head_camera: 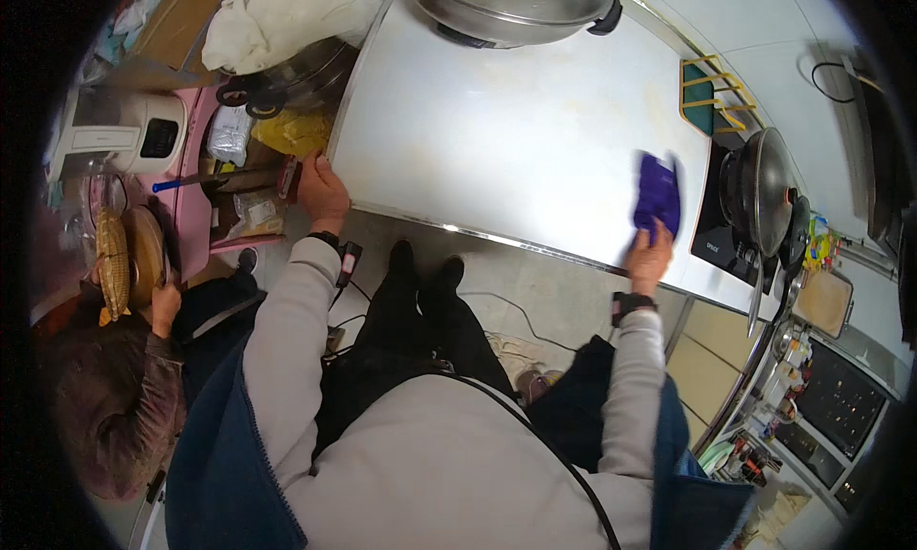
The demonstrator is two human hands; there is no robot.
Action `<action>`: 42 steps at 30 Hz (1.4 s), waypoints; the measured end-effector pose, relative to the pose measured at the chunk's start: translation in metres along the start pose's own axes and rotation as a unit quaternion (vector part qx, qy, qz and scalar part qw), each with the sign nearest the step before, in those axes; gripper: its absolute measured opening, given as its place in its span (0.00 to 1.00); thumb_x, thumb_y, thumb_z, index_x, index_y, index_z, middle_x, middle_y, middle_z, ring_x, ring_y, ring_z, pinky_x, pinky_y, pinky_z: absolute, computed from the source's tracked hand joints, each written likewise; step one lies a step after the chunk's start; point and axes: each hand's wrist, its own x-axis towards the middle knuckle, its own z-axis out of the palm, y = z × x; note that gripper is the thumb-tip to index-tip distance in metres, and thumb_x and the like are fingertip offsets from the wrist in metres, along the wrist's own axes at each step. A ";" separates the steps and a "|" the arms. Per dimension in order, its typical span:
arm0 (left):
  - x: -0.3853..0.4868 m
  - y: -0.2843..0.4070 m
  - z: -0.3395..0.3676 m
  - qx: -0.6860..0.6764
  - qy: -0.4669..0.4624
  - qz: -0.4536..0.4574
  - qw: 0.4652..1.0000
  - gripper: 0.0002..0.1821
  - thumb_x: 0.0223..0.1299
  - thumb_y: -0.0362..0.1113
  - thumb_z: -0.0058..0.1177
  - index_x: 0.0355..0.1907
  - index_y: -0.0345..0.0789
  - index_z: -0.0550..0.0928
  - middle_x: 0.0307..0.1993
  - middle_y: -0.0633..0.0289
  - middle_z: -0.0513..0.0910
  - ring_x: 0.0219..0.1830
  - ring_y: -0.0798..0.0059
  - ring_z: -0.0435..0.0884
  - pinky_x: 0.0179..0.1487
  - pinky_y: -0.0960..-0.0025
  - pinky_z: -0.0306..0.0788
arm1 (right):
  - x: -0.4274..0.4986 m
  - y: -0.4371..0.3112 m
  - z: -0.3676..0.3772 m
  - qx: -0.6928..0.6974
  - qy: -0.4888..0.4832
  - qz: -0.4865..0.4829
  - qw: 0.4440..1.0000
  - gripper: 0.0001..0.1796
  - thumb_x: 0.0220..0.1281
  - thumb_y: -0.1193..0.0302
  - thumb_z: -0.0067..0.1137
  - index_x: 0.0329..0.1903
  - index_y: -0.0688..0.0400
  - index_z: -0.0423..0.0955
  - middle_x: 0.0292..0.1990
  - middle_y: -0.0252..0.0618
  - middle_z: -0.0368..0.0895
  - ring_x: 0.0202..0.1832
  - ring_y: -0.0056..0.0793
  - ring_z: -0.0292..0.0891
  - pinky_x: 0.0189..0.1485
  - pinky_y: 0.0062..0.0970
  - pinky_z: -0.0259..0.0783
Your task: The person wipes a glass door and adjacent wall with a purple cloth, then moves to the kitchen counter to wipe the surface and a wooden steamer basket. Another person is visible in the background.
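Note:
My right hand point(650, 256) grips the lower end of a soft purple item point(657, 192) over the right part of the white tabletop point(501, 142). Motion blur hides whether it is a cloth or a packet. Past the table's left corner, my left hand point(324, 190) has its fingers curled beside a small red object point(289, 179). Whether they hold it cannot be made out. A long, thin tool with a blue handle end point(166, 186) stretches left from there, over a pink shelf unit point(188, 192) with packets in it.
A large lidded steel pan point(516, 9) stands at the table's far edge. On the right are a green-and-yellow rack point(706, 95) and a lidded wok point(763, 192) on a black cooktop point(716, 245). At left, another person point(107, 392) holds a round wooden board point(142, 256).

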 end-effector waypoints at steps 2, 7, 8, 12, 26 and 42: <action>0.004 0.000 0.002 0.010 -0.008 -0.012 1.000 0.21 0.75 0.45 0.41 0.56 0.31 0.80 0.47 0.44 0.84 0.50 0.47 0.82 0.55 0.54 0.73 | 0.015 0.053 -0.006 -0.067 0.009 0.110 0.992 0.23 0.63 0.62 0.62 0.60 0.54 0.77 0.54 0.57 0.79 0.56 0.58 0.75 0.60 0.48 0.71; 0.007 -0.006 0.008 0.017 -0.006 -0.017 1.000 0.19 0.74 0.41 0.42 0.55 0.31 0.80 0.46 0.47 0.84 0.49 0.49 0.82 0.55 0.56 0.73 | 0.014 0.037 0.019 -0.116 0.024 0.164 0.979 0.26 0.62 0.60 0.62 0.61 0.57 0.75 0.54 0.57 0.79 0.54 0.57 0.75 0.59 0.48 0.70; 0.007 -0.008 0.008 0.008 -0.012 -0.026 1.000 0.19 0.74 0.41 0.42 0.55 0.31 0.80 0.46 0.47 0.84 0.48 0.49 0.82 0.55 0.56 0.73 | 0.007 0.007 0.025 -0.080 0.042 0.097 0.991 0.26 0.61 0.61 0.63 0.60 0.57 0.76 0.53 0.56 0.80 0.54 0.56 0.75 0.59 0.48 0.70; 0.006 -0.010 0.006 0.011 -0.033 -0.039 0.999 0.19 0.75 0.41 0.41 0.55 0.31 0.79 0.48 0.46 0.84 0.49 0.49 0.82 0.54 0.57 0.74 | -0.038 -0.177 0.055 0.080 0.024 -0.099 0.992 0.23 0.58 0.68 0.61 0.58 0.52 0.77 0.53 0.42 0.80 0.62 0.49 0.69 0.70 0.53 0.58; 0.011 -0.029 0.004 -0.023 -0.049 -0.011 0.998 0.23 0.77 0.44 0.38 0.57 0.27 0.77 0.48 0.44 0.83 0.48 0.54 0.82 0.55 0.61 0.74 | 0.125 -0.200 0.105 0.110 -0.064 -0.265 0.956 0.16 0.49 0.65 0.69 0.44 0.44 0.85 0.49 0.38 0.83 0.56 0.39 0.78 0.59 0.40 0.72; 0.006 -0.021 0.006 -0.008 -0.012 -0.026 1.000 0.20 0.76 0.41 0.40 0.56 0.30 0.78 0.41 0.44 0.85 0.42 0.51 0.84 0.47 0.57 0.76 | -0.033 -0.063 0.004 -0.154 0.011 0.235 0.960 0.28 0.57 0.60 0.68 0.61 0.45 0.75 0.61 0.49 0.75 0.61 0.50 0.70 0.60 0.48 0.71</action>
